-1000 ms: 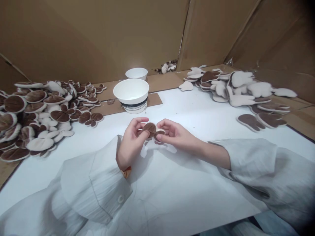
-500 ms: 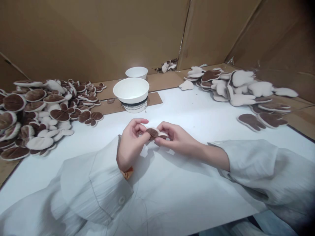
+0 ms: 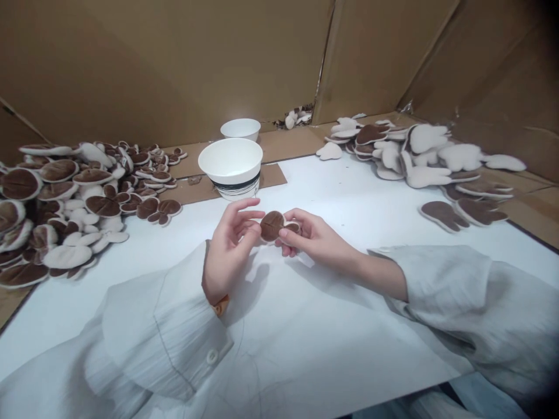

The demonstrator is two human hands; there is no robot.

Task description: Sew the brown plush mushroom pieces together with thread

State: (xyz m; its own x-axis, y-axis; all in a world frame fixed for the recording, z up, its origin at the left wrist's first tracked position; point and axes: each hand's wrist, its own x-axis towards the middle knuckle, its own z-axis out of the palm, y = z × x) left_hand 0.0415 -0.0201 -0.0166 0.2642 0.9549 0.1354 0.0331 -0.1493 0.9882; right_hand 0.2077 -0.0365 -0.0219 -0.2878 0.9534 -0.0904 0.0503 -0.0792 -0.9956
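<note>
A small brown plush piece with a pale edge is held up over the white table, its brown face towards me. My right hand pinches its right part between thumb and fingers. At its left edge, my left hand touches it with the thumb and a fingertip, the other fingers partly spread. Beyond my hands stands a white paper cup with black thread wound around it.
Brown and white plush pieces are heaped at the left. Larger pieces lie piled at the right. A second white cup stands behind the first. Cardboard walls rise behind the white table.
The plush piece has been turned so that its brown face shows more fully. My left hand's fingers have shifted at its left edge, and the view has moved slightly.
</note>
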